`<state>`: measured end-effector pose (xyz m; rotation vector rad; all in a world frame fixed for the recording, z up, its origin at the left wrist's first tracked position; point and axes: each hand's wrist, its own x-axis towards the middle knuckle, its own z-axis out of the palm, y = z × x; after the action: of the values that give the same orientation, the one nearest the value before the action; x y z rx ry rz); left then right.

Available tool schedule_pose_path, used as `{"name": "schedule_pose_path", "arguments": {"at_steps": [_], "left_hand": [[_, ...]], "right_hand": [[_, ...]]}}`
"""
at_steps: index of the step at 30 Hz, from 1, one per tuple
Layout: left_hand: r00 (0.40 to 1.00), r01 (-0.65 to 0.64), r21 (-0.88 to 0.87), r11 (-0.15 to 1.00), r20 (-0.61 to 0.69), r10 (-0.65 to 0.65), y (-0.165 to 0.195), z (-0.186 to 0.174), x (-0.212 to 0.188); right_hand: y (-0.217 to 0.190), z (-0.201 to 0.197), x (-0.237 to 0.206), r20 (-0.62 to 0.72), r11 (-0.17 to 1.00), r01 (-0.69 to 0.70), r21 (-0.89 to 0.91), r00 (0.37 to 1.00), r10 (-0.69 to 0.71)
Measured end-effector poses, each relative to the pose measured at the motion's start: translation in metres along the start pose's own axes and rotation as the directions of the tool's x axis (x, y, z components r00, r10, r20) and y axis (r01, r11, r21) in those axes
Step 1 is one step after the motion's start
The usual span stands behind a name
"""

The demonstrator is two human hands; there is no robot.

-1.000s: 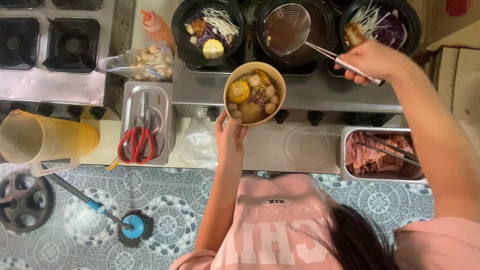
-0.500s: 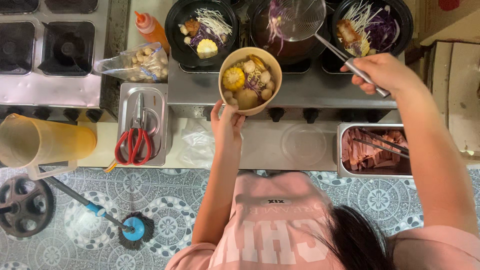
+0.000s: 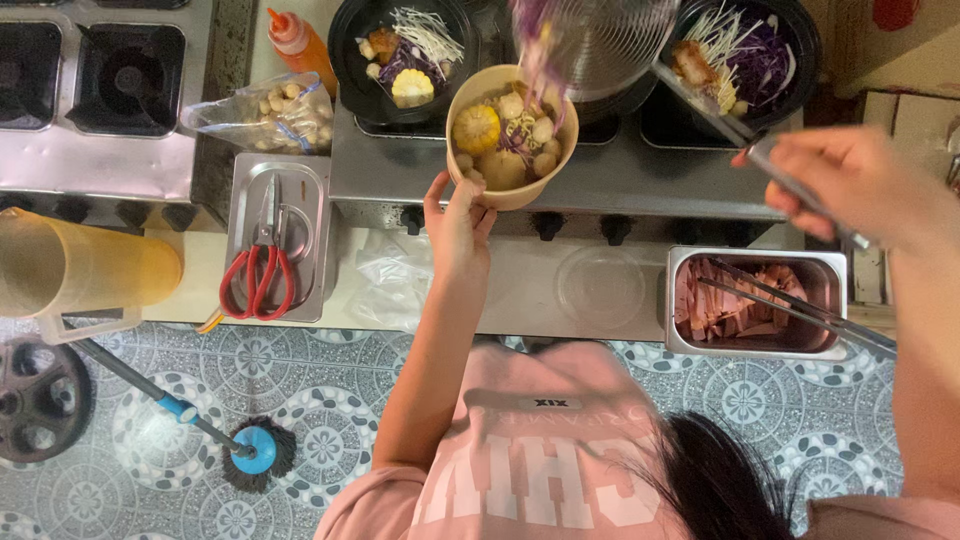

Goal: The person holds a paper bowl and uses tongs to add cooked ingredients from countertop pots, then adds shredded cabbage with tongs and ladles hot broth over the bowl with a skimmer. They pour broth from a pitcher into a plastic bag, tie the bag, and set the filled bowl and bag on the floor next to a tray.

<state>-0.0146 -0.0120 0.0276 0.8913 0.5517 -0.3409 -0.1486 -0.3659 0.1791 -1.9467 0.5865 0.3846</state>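
Observation:
My left hand grips the near wall of a tan paper bowl filled with a piece of corn, round balls and purple shreds, and holds it up over the steel cooker's front edge. My right hand holds the long metal handle of a wire strainer. The strainer is tilted just above the bowl's far rim, and blurred purple and yellow bits are dropping from it into the bowl.
Black bowls of raw toppings stand at the back. A steel tray with red scissors, a tray of sliced meat with tongs, a bag of balls, an orange sauce bottle and a yellow jug surround me.
The strainer has swung from the back pot to right over the paper bowl and tipped. My left hand has raised the bowl closer to the pots.

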Motion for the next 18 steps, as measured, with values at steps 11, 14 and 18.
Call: {"name": "schedule_pose_path", "arguments": {"at_steps": [11, 14, 18], "left_hand": [[1.0, 0.02, -0.008, 1.0, 0.024, -0.02, -0.003, 0.009, 0.004], [0.998, 0.032, -0.013, 0.999, 0.051, -0.031, -0.004, 0.01, 0.005], [0.997, 0.046, -0.027, 0.999, 0.067, -0.044, -0.003, 0.012, 0.008]], "right_hand": [[-0.061, 0.072, -0.087, -0.129, 0.417, 0.185, -0.89, 0.775, -0.619], [-0.076, 0.077, -0.095, -0.102, 0.295, 0.152, -0.943, 0.713, -0.693], [-0.082, 0.08, -0.097, -0.11, 0.269, 0.137, -0.953, 0.672, -0.732]]}}
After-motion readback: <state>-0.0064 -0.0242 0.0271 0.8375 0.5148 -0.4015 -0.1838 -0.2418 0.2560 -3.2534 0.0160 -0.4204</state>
